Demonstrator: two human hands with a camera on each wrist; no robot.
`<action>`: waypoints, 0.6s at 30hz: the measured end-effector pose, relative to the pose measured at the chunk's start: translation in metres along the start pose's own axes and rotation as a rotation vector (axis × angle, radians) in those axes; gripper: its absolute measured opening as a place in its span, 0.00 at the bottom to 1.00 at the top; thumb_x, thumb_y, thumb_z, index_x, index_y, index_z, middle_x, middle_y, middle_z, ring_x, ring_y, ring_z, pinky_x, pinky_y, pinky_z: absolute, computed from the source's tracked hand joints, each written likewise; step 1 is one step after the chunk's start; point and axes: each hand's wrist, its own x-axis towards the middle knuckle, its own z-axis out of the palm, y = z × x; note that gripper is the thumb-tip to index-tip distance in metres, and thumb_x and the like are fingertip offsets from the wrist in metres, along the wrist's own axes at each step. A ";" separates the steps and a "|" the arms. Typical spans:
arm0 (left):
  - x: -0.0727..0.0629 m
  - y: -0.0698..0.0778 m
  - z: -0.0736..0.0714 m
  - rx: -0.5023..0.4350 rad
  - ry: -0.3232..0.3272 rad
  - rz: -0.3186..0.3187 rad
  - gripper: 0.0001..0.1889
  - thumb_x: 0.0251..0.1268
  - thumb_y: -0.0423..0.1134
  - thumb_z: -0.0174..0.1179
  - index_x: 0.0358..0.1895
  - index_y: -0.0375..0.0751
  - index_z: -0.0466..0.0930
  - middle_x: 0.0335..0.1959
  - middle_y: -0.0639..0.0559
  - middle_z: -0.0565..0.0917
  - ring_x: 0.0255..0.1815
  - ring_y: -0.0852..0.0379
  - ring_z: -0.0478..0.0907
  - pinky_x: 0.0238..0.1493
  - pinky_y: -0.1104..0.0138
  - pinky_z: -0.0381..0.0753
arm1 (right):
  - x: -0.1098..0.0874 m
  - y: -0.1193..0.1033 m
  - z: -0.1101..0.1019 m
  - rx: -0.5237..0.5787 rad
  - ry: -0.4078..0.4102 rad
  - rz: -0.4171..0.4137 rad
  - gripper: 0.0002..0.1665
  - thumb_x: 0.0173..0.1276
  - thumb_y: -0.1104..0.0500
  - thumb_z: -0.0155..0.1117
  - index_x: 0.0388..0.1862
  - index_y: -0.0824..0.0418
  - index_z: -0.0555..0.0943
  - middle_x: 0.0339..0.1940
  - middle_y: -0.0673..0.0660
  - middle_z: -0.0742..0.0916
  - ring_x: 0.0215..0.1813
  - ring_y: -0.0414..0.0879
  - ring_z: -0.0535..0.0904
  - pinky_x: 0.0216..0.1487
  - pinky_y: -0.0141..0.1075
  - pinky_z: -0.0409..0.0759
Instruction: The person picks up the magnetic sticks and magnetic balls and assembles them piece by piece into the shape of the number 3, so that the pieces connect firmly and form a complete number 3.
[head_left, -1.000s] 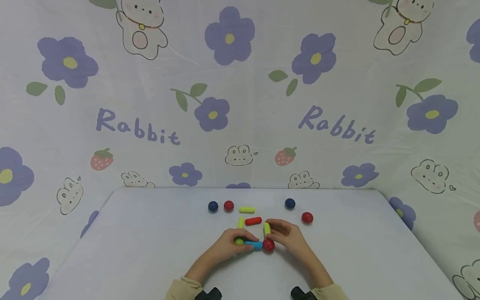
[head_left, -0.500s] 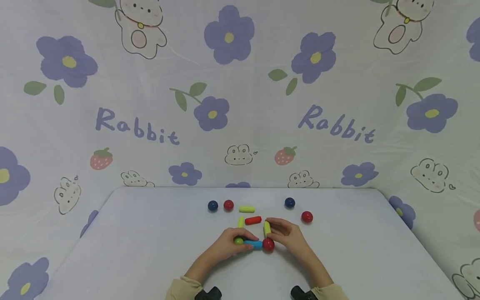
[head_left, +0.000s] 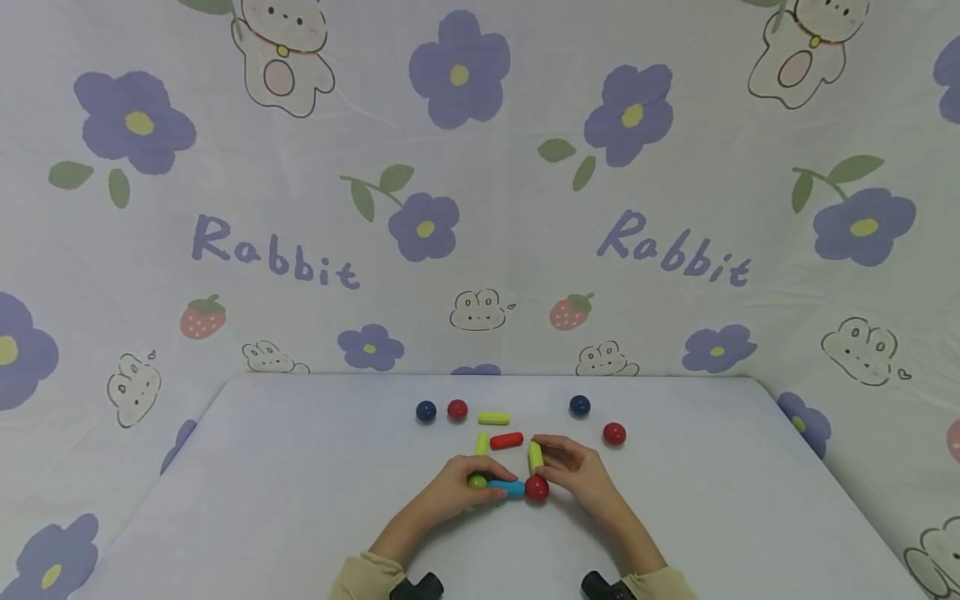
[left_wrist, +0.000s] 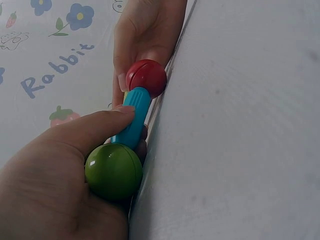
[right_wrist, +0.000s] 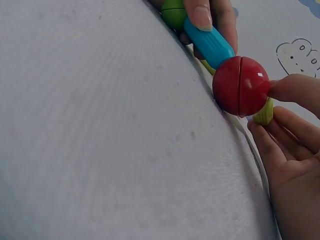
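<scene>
In the head view my left hand [head_left: 459, 485] pinches a blue rod [head_left: 512, 489] between thumb and fingers. A green ball [left_wrist: 114, 172] joins the rod's near end in the left wrist view, against the palm. At the other end sits a red ball [right_wrist: 241, 86]. From that red ball a yellow-green rod [head_left: 535, 455] points away from me, held by the fingers and thumb of my right hand [head_left: 581, 473]. Another yellow-green rod [head_left: 482, 443] extends back from the green ball; the left hand partly hides where they meet.
A red rod [head_left: 506, 441] lies between the two yellow-green rods, with a loose yellow-green rod [head_left: 494, 418] behind it. Back left are a dark blue ball [head_left: 426, 412] and a red ball [head_left: 457, 410]. Another dark blue ball [head_left: 580, 406] and red ball [head_left: 614, 434] lie right.
The yellow-green rod in my right hand has tilted very slightly at the red ball. Both hands otherwise keep their places, and the loose pieces lie where they were.
</scene>
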 end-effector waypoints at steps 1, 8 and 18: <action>0.000 0.000 0.000 -0.001 0.000 -0.001 0.11 0.61 0.41 0.66 0.47 0.59 0.86 0.47 0.61 0.87 0.53 0.64 0.78 0.61 0.68 0.72 | 0.000 0.000 0.000 0.005 -0.002 -0.004 0.31 0.63 0.61 0.69 0.65 0.63 0.74 0.67 0.64 0.77 0.72 0.58 0.71 0.63 0.31 0.74; 0.000 0.000 0.000 -0.002 0.000 0.002 0.11 0.62 0.41 0.66 0.47 0.59 0.86 0.46 0.61 0.87 0.52 0.65 0.78 0.61 0.69 0.72 | 0.000 0.002 -0.001 0.028 -0.012 -0.019 0.31 0.63 0.61 0.69 0.65 0.65 0.73 0.67 0.66 0.77 0.71 0.59 0.71 0.63 0.30 0.74; 0.000 -0.001 0.000 0.001 -0.002 0.012 0.11 0.62 0.41 0.66 0.47 0.58 0.86 0.47 0.60 0.87 0.52 0.65 0.78 0.60 0.71 0.72 | 0.000 0.003 -0.002 0.042 -0.011 -0.035 0.31 0.63 0.62 0.69 0.64 0.66 0.73 0.67 0.67 0.77 0.70 0.61 0.71 0.62 0.29 0.75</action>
